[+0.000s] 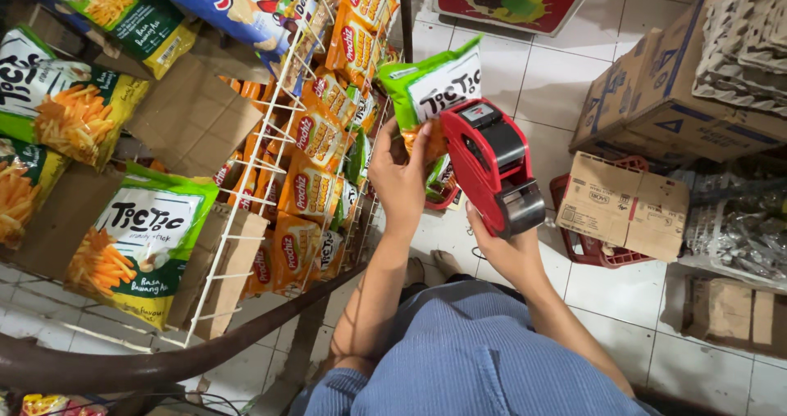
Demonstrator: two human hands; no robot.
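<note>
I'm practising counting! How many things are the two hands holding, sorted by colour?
Green: 1, the snack bag in the left hand
Red: 1, the label gun in the right hand
Total: 2

My left hand (399, 178) grips a green snack packet (430, 88) at twelve o'clock. My right hand (508, 248) holds a red price-label gun (490, 163), its head touching the packet. Orange snack packets (316, 141) fill a white wire rack (270, 162) at ten o'clock; cardboard boxes (627, 203) sit at three.
</note>
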